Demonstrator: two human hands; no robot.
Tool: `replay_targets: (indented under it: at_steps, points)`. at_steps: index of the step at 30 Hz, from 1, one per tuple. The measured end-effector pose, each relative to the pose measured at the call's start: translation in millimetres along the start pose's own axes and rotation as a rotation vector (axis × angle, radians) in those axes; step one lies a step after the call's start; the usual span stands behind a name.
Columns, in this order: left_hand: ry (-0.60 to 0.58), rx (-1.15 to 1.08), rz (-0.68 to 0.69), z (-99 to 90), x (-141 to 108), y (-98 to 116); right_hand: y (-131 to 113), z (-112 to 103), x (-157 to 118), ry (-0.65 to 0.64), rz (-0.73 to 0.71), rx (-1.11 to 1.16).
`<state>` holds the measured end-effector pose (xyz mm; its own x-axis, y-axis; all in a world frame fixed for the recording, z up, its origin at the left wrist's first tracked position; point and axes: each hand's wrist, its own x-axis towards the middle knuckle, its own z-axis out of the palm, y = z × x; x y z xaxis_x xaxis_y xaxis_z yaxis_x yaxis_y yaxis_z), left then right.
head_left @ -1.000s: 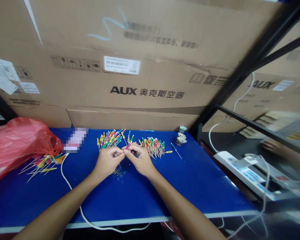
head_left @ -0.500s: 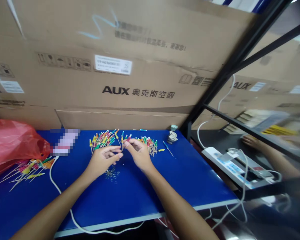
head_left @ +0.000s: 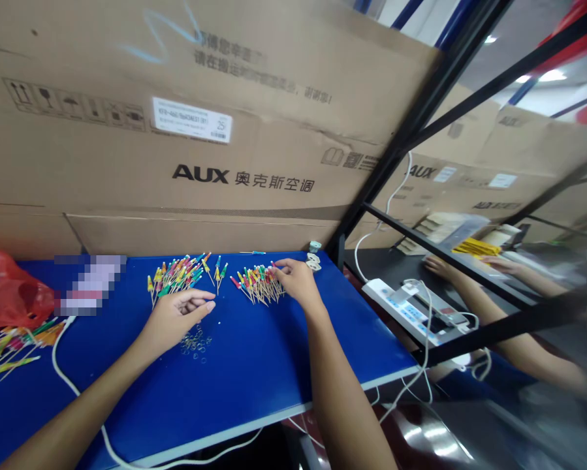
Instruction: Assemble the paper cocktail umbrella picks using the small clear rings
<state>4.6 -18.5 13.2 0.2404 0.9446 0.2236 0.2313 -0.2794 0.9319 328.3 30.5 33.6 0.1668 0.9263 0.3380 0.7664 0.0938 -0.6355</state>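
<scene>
The right hand was at the right-hand pile of paper-topped sticks, near the tabletop's back edge. The left hand, fingers curled, was just in front of the left-hand pile, beside scattered small rings. A red bag lay toward the back left corner, by more sticks.

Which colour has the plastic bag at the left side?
The plastic bag is red, seen in the head view.
</scene>
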Motion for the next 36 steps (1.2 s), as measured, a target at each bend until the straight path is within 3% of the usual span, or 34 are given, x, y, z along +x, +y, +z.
replay_targets:
  at_steps: [12,15,17,19,21,23,25,29,36]
  points:
    - [-0.039,0.036,-0.018,-3.4,3,-2,-9,-3,-3,-0.031,-0.033,-0.061]
    - [-0.068,0.048,-0.031,-3.6,3,-2,-18,-5,-5,0.105,-0.094,-0.016]
    - [-0.082,0.048,-0.025,-2.7,3,-1,-33,-3,-10,0.267,-0.196,0.046]
    - [-0.091,0.043,-0.010,-1.6,2,0,-52,6,-20,0.342,-0.329,0.074]
    - [-0.099,0.047,0.006,-0.9,2,1,-72,22,-34,0.229,-0.489,0.083]
    - [-0.108,0.055,0.020,-1.1,3,2,-88,42,-49,-0.027,-0.617,0.053]
    - [-0.112,0.049,0.032,-2.3,4,2,-95,61,-61,-0.186,-0.620,-0.066]
    - [-0.084,0.018,0.054,-4.4,6,3,-90,83,-70,-0.313,-0.570,-0.233]
    - [-0.091,0.022,0.069,-2.9,4,2,-88,88,-67,-0.369,-0.604,-0.229]
